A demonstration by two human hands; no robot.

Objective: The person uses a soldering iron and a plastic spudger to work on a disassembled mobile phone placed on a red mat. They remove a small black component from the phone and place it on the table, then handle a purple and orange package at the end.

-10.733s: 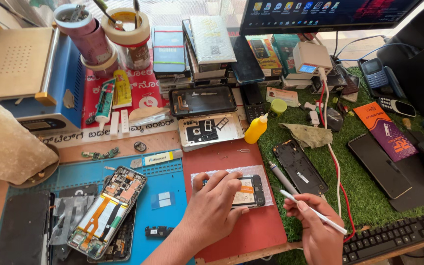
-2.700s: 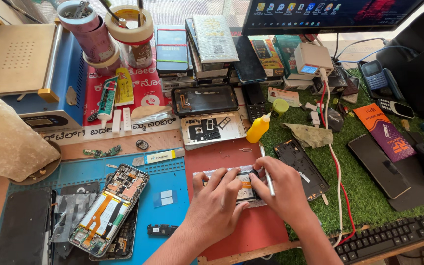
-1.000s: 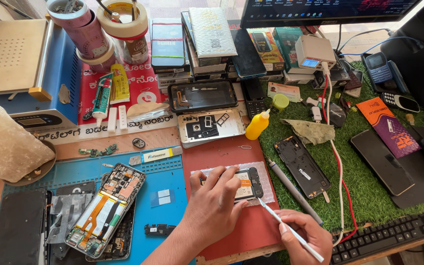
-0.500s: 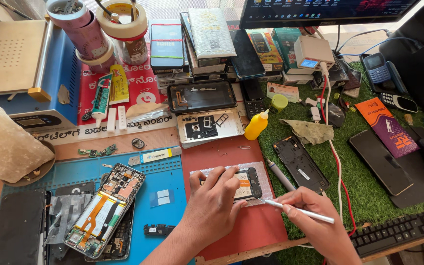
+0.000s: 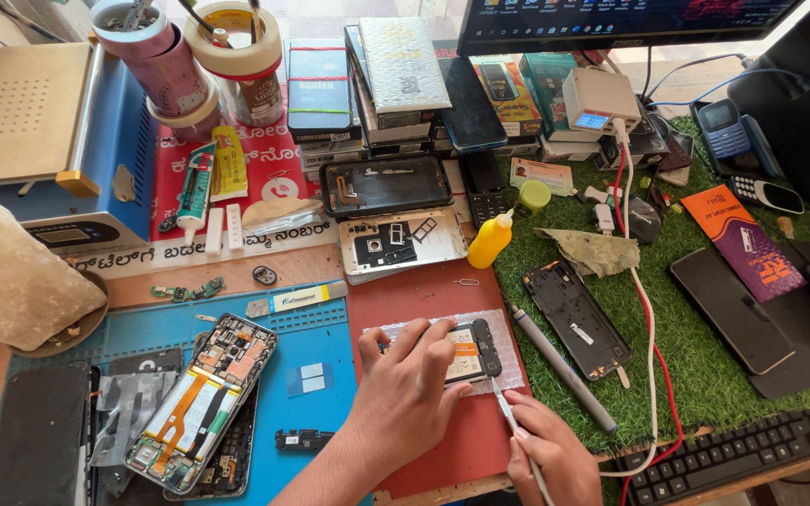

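Item: small phone module (image 5: 469, 349) on a clear bubble-wrap sheet (image 5: 508, 370), lying on the red mat (image 5: 424, 300) near bench centre.

Our left hand (image 5: 405, 394) presses flat on the module, fingers spread across its left part, covering much of it. Our right hand (image 5: 555, 459), at 4 o'clock from the module, pinches a slim white tool (image 5: 516, 433) pen-fashion.

Change noted: half a second ago the tool lay nearly flat, tip at the module's lower edge; now it stands steeper, tip at the lower right corner. We judge the work is on that corner, with the module pinned.

Surroundings: opened phone (image 5: 201, 403) on the blue mat (image 5: 311, 337) at 9 o'clock; yellow squeeze bottle (image 5: 491, 240) at 12 o'clock; grey stylus (image 5: 560, 367) and black back cover (image 5: 577, 319) on green turf (image 5: 696, 337) at 3 o'clock; keyboard (image 5: 752, 454) at 4 o'clock; heating plate machine (image 5: 39, 141) at 10 o'clock; monitor (image 5: 611, 19) at 1 o'clock. The room beyond the bench is not visible.
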